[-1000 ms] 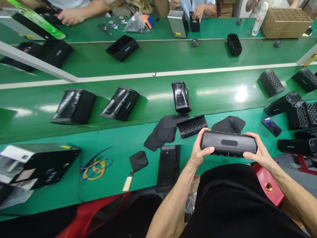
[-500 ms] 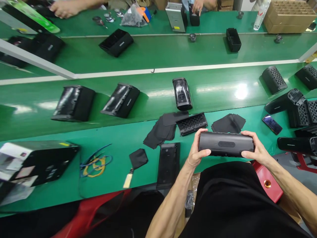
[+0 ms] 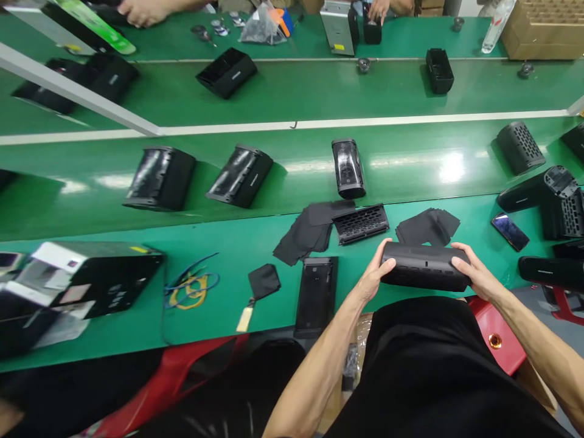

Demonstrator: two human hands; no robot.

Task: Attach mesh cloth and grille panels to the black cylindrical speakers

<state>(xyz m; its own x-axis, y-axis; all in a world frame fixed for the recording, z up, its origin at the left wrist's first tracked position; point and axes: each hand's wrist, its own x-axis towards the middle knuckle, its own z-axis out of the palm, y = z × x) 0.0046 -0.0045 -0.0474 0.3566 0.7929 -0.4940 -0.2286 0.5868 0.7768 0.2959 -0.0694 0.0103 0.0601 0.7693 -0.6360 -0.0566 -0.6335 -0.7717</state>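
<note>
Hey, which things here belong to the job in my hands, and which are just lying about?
Belong:
- casing, held between your left hand and right hand
- grille and black sheets, probably, as they lie close by

Lying about, it seems:
- phone
- cords
- bottle

Green bench (image 3: 246, 243), black sheets (image 3: 303, 237), probably cables (image 3: 188, 306)

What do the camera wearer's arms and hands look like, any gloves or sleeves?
The left hand and right hand show no gloves, rings or watch. The forearms are bare, no sleeves in view. Black clothing covers the body.
</note>
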